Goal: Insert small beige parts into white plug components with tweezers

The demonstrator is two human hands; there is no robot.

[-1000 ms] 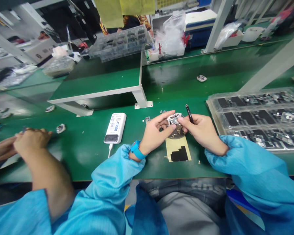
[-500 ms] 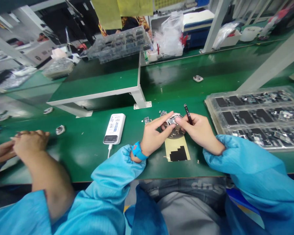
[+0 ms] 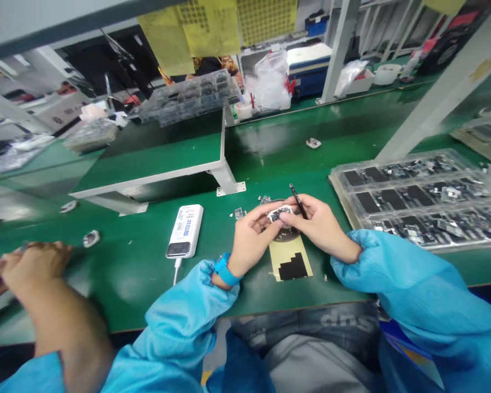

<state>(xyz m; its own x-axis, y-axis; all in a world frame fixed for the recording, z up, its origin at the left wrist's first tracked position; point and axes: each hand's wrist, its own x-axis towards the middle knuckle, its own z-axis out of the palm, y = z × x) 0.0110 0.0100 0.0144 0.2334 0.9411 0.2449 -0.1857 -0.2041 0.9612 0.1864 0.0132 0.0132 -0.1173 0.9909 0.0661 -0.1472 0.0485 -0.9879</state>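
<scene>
Both hands meet over a round dark dish (image 3: 288, 234) on the green bench. My left hand (image 3: 251, 237) pinches the left side of a small white-rimmed device housing (image 3: 279, 214) between thumb and fingers. On its right side, my right hand (image 3: 317, 224) presses its thumb on the housing and also keeps a thin black pen-like tool (image 3: 298, 201), tip up, between its fingers. Just below the dish lies a yellow sheet (image 3: 276, 262) with black stepped pieces (image 3: 293, 267) on it. Small metal parts (image 3: 238, 213) rest to the left of the fingers.
A white power bank (image 3: 185, 229) with a cable lies to the left. Trays of parts (image 3: 413, 199) stand at the right. A low green shelf (image 3: 159, 158) is behind. Another person's hands (image 3: 36, 267) are at the far left. A slanted white post (image 3: 429, 87) rises at the right.
The camera view has shifted, so the bench sits lower and slightly left. The housing is tilted differently between my fingers, its white rim now showing more. Both hands keep hold.
</scene>
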